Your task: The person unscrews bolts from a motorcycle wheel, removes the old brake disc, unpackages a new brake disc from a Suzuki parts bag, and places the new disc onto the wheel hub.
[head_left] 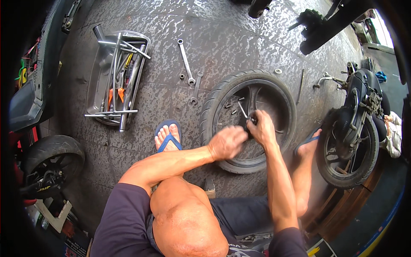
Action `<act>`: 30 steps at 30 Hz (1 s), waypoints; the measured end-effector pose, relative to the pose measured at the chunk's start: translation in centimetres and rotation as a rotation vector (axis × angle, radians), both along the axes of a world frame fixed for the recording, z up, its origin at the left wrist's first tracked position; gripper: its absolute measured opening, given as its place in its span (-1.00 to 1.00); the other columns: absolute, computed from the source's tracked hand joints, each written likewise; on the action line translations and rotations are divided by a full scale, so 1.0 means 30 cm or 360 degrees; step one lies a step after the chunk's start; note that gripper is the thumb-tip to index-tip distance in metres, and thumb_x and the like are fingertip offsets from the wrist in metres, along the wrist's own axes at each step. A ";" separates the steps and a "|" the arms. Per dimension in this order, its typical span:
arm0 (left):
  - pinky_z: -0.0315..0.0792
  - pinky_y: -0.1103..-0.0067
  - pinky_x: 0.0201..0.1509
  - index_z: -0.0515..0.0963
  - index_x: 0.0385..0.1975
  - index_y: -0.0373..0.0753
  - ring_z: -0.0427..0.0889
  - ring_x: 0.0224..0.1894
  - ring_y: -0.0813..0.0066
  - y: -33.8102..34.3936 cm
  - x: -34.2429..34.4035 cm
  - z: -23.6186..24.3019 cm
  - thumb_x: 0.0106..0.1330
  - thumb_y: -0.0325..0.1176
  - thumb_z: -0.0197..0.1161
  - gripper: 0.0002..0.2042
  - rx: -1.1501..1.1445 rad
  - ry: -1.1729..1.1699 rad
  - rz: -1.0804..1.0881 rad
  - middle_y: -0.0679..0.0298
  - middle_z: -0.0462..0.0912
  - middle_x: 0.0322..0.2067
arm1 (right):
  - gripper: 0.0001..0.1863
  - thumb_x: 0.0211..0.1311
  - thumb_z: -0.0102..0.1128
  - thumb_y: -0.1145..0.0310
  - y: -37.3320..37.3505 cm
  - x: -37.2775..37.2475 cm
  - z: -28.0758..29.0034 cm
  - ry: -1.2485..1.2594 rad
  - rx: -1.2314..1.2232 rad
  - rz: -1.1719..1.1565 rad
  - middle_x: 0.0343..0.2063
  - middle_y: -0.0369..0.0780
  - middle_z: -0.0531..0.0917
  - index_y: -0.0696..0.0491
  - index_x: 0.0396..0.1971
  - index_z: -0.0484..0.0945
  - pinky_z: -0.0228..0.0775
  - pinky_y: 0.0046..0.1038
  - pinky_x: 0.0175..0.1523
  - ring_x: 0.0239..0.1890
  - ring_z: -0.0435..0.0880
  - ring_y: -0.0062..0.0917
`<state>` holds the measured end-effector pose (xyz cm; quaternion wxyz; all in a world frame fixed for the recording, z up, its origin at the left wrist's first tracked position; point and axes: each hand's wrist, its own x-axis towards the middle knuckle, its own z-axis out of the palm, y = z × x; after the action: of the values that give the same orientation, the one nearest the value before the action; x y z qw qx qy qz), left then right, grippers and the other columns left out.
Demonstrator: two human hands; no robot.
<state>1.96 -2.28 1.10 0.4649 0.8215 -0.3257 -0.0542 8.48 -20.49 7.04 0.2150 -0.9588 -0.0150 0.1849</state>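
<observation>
A motorcycle wheel (207, 124) lies flat on the floor before me. My right hand (260, 126) is closed at its dark hub, around something I cannot make out. A silver L-shaped key (242, 107) reaches toward those fingers. My left hand (228, 141), smeared by motion, is over the near part of the rim, left of my right hand; its grip is unclear. Several small metal bolts (233, 112) sit inside the wheel. Beyond it is a washer-like ring (278, 71).
A metal tray (96, 107) of tools sits left; combination wrenches (184, 58) and a thin rod (301, 85) lie on the floor (171, 34). Motorcycle parts flank me: another wheel (53, 150) left, a wheeled assembly (346, 167) right, a dark frame (314, 38) above. My sandalled feet (168, 136) flank the wheel.
</observation>
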 end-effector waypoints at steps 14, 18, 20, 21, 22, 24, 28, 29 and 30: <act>0.50 0.11 -0.21 0.51 -0.29 -0.33 0.65 -0.23 -0.19 0.059 0.178 0.055 0.40 -0.38 0.15 -0.87 -0.0232 0.0811 0.0227 -0.12 0.66 -0.36 | -0.71 0.12 0.27 0.26 0.091 -0.009 0.067 0.0282 0.0507 -0.0457 -0.58 -0.12 0.61 0.22 -0.36 0.61 0.43 -0.36 -0.30 -0.50 0.56 -0.50; 0.44 0.21 -0.28 0.52 -0.31 -0.34 0.59 -0.38 -0.11 0.128 0.189 0.080 0.44 -0.32 0.11 -0.80 -0.0171 0.0599 0.0292 -0.04 0.61 -0.47 | -0.72 0.28 0.17 0.27 0.162 -0.020 0.110 0.0351 0.0659 -0.0502 -0.57 -0.08 0.62 0.22 -0.28 0.59 0.43 -0.31 -0.30 -0.49 0.61 -0.39; 0.39 0.27 -0.34 0.46 -0.38 -0.34 0.49 -0.51 -0.05 0.148 0.189 0.100 0.49 -0.26 0.07 -0.73 -0.0352 0.0503 0.0390 -0.03 0.53 -0.57 | -0.70 0.37 0.13 0.25 0.190 -0.030 0.137 0.0352 0.0685 -0.0427 -0.57 -0.09 0.60 0.23 -0.29 0.58 0.42 -0.33 -0.28 -0.49 0.57 -0.41; 0.38 0.28 -0.35 0.45 -0.41 -0.33 0.46 -0.54 0.02 0.164 0.188 0.118 0.49 -0.25 0.05 -0.72 -0.0428 0.0739 0.0395 -0.01 0.49 -0.59 | -0.69 0.41 0.10 0.24 0.200 -0.039 0.142 0.0350 0.0697 -0.0389 -0.57 -0.10 0.59 0.23 -0.30 0.58 0.42 -0.33 -0.27 -0.49 0.55 -0.41; 0.37 0.29 -0.35 0.44 -0.45 -0.32 0.43 -0.56 0.10 0.180 0.186 0.139 0.50 -0.24 0.04 -0.70 -0.0504 0.0974 0.0401 0.01 0.45 -0.61 | -0.65 0.49 0.01 0.23 0.205 -0.056 0.126 0.0292 0.0788 -0.0316 -0.54 -0.09 0.58 0.25 -0.31 0.55 0.42 -0.31 -0.24 -0.46 0.55 -0.41; 0.30 0.44 -0.44 0.40 -0.56 -0.26 0.30 -0.60 0.48 0.195 0.171 0.141 0.51 -0.21 -0.01 -0.64 -0.0713 0.1240 0.0462 0.21 0.33 -0.68 | -0.62 0.56 -0.05 0.18 0.205 -0.078 0.106 0.0531 0.1199 -0.0478 -0.56 -0.26 0.48 0.18 -0.34 0.53 0.29 -0.48 -0.36 -0.52 0.42 -0.59; 0.16 0.65 -0.53 0.38 -0.59 -0.18 0.23 -0.60 0.76 0.189 0.111 0.176 0.52 -0.19 0.00 -0.63 -0.1283 0.1866 0.0555 0.50 0.32 -0.67 | -0.64 0.59 -0.07 0.18 0.299 -0.155 0.088 0.0679 0.2117 -0.1156 -0.62 -0.41 0.37 0.14 -0.35 0.50 0.13 -0.61 -0.49 -0.58 0.29 -0.74; 0.15 0.65 -0.54 0.37 -0.59 -0.17 0.22 -0.61 0.75 0.198 0.098 0.172 0.53 -0.19 0.00 -0.63 -0.1350 0.1948 0.0554 0.50 0.31 -0.67 | -0.66 0.59 -0.06 0.19 0.323 -0.167 0.104 0.0650 0.2174 -0.1121 -0.64 -0.44 0.31 0.12 -0.33 0.47 0.10 -0.62 -0.51 -0.60 0.25 -0.74; 0.15 0.64 -0.55 0.37 -0.59 -0.17 0.21 -0.62 0.75 0.212 0.085 0.161 0.53 -0.19 -0.01 -0.63 -0.1416 0.2029 0.0551 0.50 0.30 -0.68 | -0.65 0.59 -0.05 0.19 0.325 -0.162 0.104 0.0660 0.2081 -0.1074 -0.65 -0.43 0.34 0.13 -0.35 0.48 0.11 -0.62 -0.50 -0.60 0.26 -0.74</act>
<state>4.51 4.09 5.93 0.8479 0.4084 0.1443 -0.3057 3.61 -10.73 10.17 0.7821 -0.5346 0.2131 0.2389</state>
